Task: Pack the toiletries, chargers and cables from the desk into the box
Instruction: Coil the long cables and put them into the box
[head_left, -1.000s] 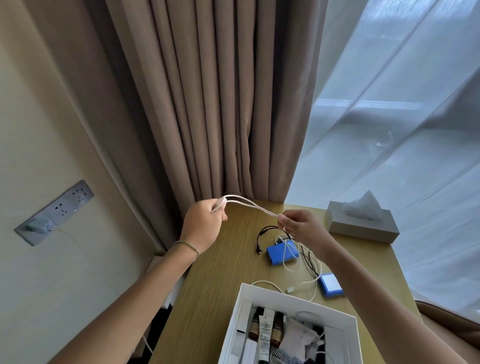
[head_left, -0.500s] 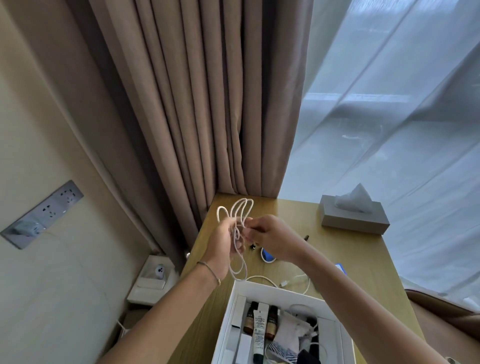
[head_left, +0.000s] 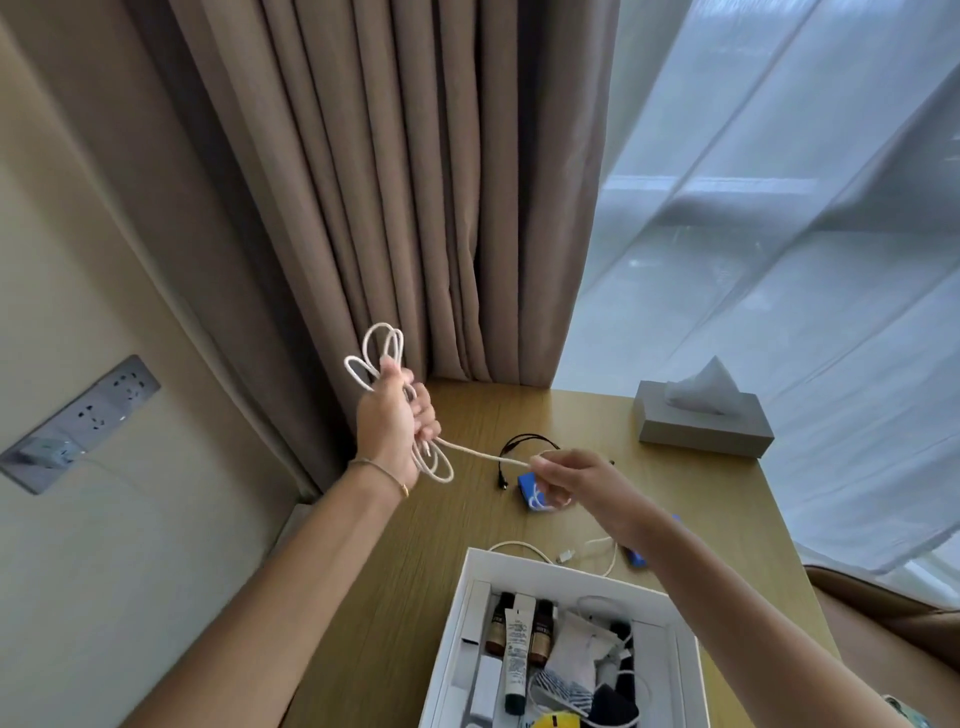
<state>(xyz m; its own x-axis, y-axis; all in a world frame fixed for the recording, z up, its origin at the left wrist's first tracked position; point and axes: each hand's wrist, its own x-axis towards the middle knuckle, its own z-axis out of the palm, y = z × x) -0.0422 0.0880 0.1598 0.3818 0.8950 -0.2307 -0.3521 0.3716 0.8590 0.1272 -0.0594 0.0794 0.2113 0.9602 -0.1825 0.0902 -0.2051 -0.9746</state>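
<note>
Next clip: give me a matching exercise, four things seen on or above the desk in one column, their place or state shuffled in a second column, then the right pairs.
Things:
1. white cable
2. black cable
3. tissue box
4. white tube

Places or states:
A. lying in the box
B. on the desk's far right corner
C. coiled in the left hand, its end pinched by the right hand
D. loose on the desk, beyond the hands

Pairs: 1-C, 2-D, 3-B, 4-A

box (head_left: 519, 564) cut off below; right hand (head_left: 574, 480) hides blue charger (head_left: 529, 488).
</note>
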